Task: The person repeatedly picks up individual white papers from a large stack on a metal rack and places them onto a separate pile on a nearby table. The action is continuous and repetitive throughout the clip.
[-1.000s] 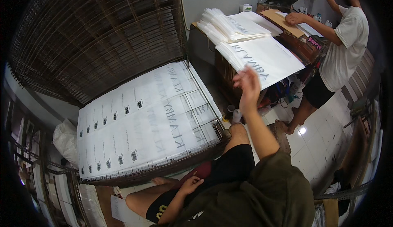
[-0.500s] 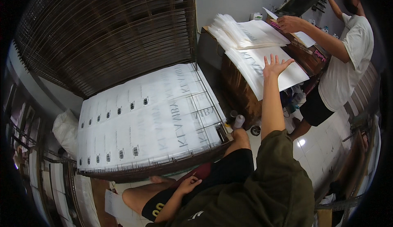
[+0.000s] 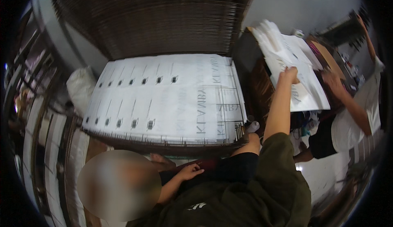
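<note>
My right hand (image 3: 290, 75) reaches out over the stack of white printed sheets (image 3: 313, 87) on the wooden table at the right. Its fingers are curled closed, seemingly on the top sheet, which bulges beneath the hand; motion blurs the fingertips. Resting on my lap, my left hand (image 3: 190, 172) has loosely bent fingers, somewhat apart, and holds nothing. In front of me, white sheets with dark lettering and small dark blocks (image 3: 163, 104) lie side by side on a wire drying rack (image 3: 196, 148).
Raised wire rack shelves (image 3: 163, 18) stand up behind the sheets. At the right, a co-worker in a white shirt (image 3: 360, 116) has one hand (image 3: 333, 83) near the table and the other arm raised at a dark frame (image 3: 342, 28). A white sack (image 3: 80, 85) stands at the left.
My right hand was spread open above the stack; now its fingers are curled down onto the sheets. The view has turned, and the co-worker's lower hand has come down nearer the table's edge.
</note>
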Demonstrator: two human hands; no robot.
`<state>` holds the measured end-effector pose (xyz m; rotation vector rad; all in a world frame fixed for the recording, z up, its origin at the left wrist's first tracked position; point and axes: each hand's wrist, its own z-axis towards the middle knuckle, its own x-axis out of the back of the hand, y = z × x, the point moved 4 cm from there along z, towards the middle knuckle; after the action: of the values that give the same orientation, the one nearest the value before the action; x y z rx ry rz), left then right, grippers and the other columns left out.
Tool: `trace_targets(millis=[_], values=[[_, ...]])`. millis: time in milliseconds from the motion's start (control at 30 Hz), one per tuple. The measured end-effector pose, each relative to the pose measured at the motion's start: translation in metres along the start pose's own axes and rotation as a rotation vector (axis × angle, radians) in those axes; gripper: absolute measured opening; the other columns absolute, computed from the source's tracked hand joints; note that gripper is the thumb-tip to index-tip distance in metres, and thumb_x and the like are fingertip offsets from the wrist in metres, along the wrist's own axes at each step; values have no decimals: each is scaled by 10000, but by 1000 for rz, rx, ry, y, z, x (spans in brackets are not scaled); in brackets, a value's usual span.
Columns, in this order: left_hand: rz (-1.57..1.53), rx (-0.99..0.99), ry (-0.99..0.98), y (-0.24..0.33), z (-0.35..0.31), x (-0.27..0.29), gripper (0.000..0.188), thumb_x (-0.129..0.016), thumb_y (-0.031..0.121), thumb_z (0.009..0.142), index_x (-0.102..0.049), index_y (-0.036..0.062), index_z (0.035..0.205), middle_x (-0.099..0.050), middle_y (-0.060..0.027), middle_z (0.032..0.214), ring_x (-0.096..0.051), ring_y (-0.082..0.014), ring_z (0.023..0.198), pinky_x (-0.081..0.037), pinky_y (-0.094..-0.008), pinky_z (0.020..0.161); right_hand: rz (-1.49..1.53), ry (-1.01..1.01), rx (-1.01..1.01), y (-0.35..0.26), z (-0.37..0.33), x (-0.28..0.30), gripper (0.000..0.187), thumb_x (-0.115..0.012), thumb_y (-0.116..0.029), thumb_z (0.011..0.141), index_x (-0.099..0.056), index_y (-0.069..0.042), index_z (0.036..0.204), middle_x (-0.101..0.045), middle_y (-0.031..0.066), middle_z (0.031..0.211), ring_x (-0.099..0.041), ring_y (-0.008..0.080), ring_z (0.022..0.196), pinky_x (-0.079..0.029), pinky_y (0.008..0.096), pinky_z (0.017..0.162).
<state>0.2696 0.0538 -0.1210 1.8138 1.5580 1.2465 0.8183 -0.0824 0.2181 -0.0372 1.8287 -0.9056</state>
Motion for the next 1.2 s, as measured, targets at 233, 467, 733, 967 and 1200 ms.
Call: trace_targets(millis=[233, 467, 733, 967, 1200], values=[[40, 2, -9, 8, -8, 2, 683, -584, 655, 764, -599, 47, 1076, -630, -167, 901, -614, -282, 879, -476, -367, 781, -450, -769, 530, -64, -121, -55, 584, -530, 83, 735, -382, 1, 1294, -587, 145, 1031, -595, 189, 828, -480, 277, 697], [46, -24, -8, 16, -10, 5, 674, -574, 653, 774, -596, 60, 1093, -641, -165, 959, -618, -283, 921, -470, -374, 823, -813, -1653, 274, -126, -274, -109, 560, -488, 53, 755, -434, -62, 1301, -616, 71, 795, -579, 104, 680, -445, 223, 609], [103, 9, -7, 16, -8, 6, 731, -545, 702, 751, -603, 68, 1111, -638, -174, 1025, -600, -315, 1008, -451, -397, 892, -861, -2390, 64, -162, -387, -108, 360, -448, 31, 771, -559, -58, 1102, -612, 44, 798, -565, 44, 660, -448, 187, 584], [73, 27, 45, 5, -13, 5, 721, -549, 688, 759, -597, 63, 1115, -634, -185, 1029, -595, -331, 1016, -449, -408, 892, -625, -2108, -51, -135, -344, -118, 553, -438, 23, 657, -572, 10, 1193, -590, 109, 1162, -595, 132, 947, -475, 219, 819], [77, -33, -19, 11, -3, 3, 676, -552, 661, 779, -599, 47, 1061, -632, -179, 1013, -594, -319, 1000, -448, -386, 867, -838, -1572, -158, 9, -183, 12, 681, -444, 56, 601, -502, 19, 1279, -515, 128, 1288, -535, 157, 1080, -446, 237, 870]])
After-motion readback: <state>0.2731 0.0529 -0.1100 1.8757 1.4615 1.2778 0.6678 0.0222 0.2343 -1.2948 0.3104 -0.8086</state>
